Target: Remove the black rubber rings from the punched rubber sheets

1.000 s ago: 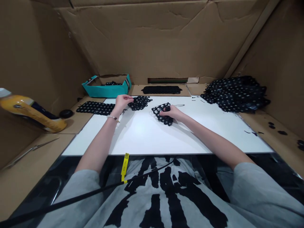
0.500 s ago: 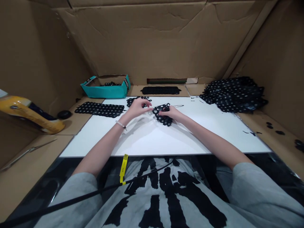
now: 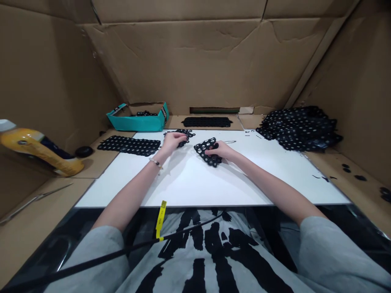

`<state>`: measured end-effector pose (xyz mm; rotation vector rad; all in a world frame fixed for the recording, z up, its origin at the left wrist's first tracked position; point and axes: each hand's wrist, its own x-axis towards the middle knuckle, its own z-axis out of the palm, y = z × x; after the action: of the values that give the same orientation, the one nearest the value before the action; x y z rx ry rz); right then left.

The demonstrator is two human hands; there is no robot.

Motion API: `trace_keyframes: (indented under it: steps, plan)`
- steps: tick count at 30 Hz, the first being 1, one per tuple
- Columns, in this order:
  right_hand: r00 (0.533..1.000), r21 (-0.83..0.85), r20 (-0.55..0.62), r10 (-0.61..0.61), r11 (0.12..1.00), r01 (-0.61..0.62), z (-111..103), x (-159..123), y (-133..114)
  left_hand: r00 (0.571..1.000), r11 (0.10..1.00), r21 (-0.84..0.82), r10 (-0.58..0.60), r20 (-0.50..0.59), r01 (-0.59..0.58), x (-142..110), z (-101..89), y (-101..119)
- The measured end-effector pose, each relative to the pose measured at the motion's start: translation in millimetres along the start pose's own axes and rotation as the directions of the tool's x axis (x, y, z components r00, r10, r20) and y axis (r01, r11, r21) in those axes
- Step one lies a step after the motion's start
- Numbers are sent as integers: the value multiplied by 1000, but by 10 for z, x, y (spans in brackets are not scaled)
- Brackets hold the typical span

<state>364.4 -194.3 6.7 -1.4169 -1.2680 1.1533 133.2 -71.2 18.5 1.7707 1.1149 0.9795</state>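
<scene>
A small piece of black perforated rubber sheet (image 3: 200,149), full of round holes, is gripped in my right hand (image 3: 222,150). It is tilted up off the white board (image 3: 189,183). A thin metal tool (image 3: 231,141) pokes out behind that hand, its kind unclear. My left hand (image 3: 171,142) is at a small pile of black rings (image 3: 190,133), thumb and fingertips pressed together. Whatever is between those fingertips is too small to make out. A larger strip of the perforated sheet (image 3: 130,145) lies flat left of my left hand.
Along the back stand a teal box (image 3: 134,123) with black pieces inside and a stack of black strips (image 3: 207,121). A heap of dotted black sheets (image 3: 301,129) fills the back right. To the left are a yellow bottle (image 3: 39,148), scissors (image 3: 38,197) and a black round piece (image 3: 84,151).
My left hand has moved left, away from the perforated sheet, to the pile of rings, its fingers closing together. My right hand keeps hold of the sheet. The view has tilted slightly up.
</scene>
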Motion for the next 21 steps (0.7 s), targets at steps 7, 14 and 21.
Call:
trace_keyframes:
  steps: [7, 14, 21]
  plan:
    - [999, 32, -25, 41, 999, -40, 29, -39, -12, 985, 969, 249, 31, -169, 12, 273, -638, -224]
    - [999, 87, 19, 46, 995, -48, 18, 5, 69, 968, 911, 400, 181, -174, -99, 232, -573, -259]
    - [999, 128, -28, 31, 991, -27, 71, -17, 39, 909, 836, 358, 379, 175, -417, -106, -150, 245]
